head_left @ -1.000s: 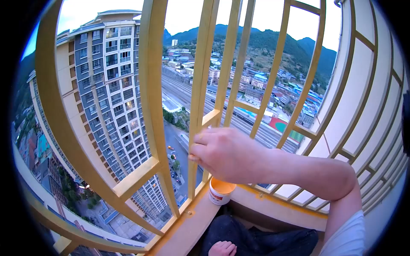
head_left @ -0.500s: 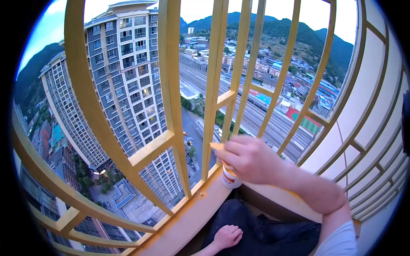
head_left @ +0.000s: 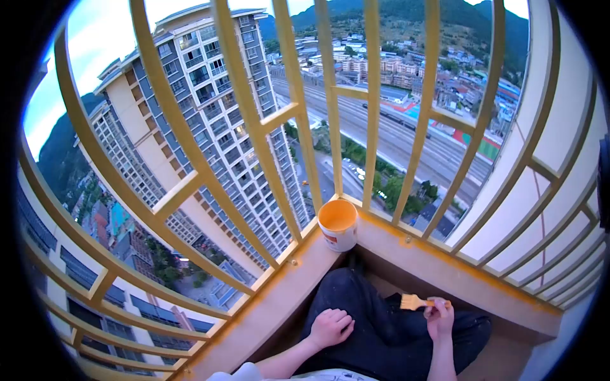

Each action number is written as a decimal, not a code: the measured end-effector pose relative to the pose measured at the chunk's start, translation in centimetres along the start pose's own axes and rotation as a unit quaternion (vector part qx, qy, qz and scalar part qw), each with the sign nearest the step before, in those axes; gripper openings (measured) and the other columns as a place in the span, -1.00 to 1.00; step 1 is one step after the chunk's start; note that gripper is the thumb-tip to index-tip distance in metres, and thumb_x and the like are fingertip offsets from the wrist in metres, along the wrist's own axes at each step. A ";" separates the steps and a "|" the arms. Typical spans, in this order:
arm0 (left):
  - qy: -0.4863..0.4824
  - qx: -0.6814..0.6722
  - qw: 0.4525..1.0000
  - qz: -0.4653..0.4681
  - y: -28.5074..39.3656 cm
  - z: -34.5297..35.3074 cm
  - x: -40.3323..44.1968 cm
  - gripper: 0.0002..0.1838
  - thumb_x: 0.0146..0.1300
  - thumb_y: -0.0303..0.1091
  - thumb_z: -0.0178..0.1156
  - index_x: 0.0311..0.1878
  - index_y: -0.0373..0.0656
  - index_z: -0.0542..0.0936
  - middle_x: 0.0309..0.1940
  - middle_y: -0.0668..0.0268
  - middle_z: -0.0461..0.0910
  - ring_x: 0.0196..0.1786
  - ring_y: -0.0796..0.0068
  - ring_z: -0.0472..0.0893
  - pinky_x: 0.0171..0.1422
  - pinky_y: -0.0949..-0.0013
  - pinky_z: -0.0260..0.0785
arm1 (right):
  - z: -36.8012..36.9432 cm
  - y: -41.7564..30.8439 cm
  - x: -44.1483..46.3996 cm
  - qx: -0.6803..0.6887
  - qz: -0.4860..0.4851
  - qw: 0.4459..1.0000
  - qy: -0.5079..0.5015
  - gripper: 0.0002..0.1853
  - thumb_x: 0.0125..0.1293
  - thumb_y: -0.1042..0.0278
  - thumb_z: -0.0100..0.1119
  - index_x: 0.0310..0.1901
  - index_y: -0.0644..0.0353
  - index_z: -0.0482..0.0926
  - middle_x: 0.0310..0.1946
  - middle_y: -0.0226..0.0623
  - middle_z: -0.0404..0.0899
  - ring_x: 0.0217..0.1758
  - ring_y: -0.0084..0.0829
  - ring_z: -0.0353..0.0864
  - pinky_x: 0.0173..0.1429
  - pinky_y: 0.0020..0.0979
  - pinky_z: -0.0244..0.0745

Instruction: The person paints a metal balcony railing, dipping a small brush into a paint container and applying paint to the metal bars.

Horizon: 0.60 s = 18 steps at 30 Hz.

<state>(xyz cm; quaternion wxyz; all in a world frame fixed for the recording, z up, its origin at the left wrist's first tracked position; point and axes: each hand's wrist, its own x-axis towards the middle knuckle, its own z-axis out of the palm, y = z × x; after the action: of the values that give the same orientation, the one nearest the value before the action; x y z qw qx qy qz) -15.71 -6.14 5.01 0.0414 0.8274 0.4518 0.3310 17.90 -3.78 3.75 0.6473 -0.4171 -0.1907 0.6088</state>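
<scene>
My right hand (head_left: 440, 319) is closed around the handle of a paintbrush (head_left: 414, 302), held above my right leg with its yellow-orange bristles pointing left. On my bent left knee rests my left hand (head_left: 331, 328), fingers loosely spread and holding nothing. A white paint bucket (head_left: 340, 240), its inside coated yellow-orange, stands upright on the ledge in the corner, beyond both hands. How much paint lies inside I cannot tell. Yellow-painted railing bars (head_left: 254, 130) rise from the ledge around the bucket.
The pale ledge (head_left: 283, 295) carries orange paint along the foot of the bars and meets a second ledge at the corner. My legs in dark trousers (head_left: 375, 324) fill the space below. Past the bars lie a long drop, tall buildings (head_left: 213, 95) and railway tracks (head_left: 406, 143).
My right hand has drawn back from the bars above the bucket, down to my right leg, with the brush. The view has turned right and down. My left hand stays on the knee.
</scene>
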 end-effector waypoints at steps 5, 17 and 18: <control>-0.016 0.038 0.999 0.005 0.7 0.8 0.8 -0.77 0.19 -0.35 0.36 -0.50 -0.07 0.50 -0.51 0.31 0.44 -0.42 0.29 0.53 -0.31 0.25 0.36 | -3.1 1.1 1.0 0.153 -0.020 0.986 0.066 -0.89 0.48 0.39 0.19 -0.12 0.23 0.63 -0.36 -0.32 0.65 -0.47 -0.58 0.56 -0.41 -0.53 0.43; -0.068 0.089 0.994 -0.003 1.6 1.5 2.4 -0.78 0.18 -0.36 0.34 -0.50 -0.07 0.49 -0.52 0.31 0.41 -0.43 0.33 0.52 -0.31 0.28 0.35 | -1.8 -1.4 -1.2 0.164 -0.002 0.980 0.112 -0.83 0.46 0.36 0.18 -0.18 0.31 0.62 -0.48 -0.27 0.60 -0.59 -0.58 0.44 -0.50 -0.55 0.23; -0.070 0.093 0.993 -0.004 1.4 1.6 2.5 -0.78 0.18 -0.36 0.34 -0.50 -0.07 0.49 -0.52 0.31 0.41 -0.43 0.33 0.52 -0.31 0.28 0.35 | -1.8 -1.7 -1.3 0.155 -0.002 0.984 0.091 -0.83 0.47 0.35 0.18 -0.18 0.29 0.63 -0.52 -0.31 0.56 -0.58 -0.58 0.45 -0.49 -0.56 0.24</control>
<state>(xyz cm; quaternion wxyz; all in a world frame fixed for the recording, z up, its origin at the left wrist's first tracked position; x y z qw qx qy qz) -12.85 -4.71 5.55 -0.0024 0.8469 0.4799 0.2290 20.07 -5.42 4.33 0.7200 -0.3649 -0.0350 0.5892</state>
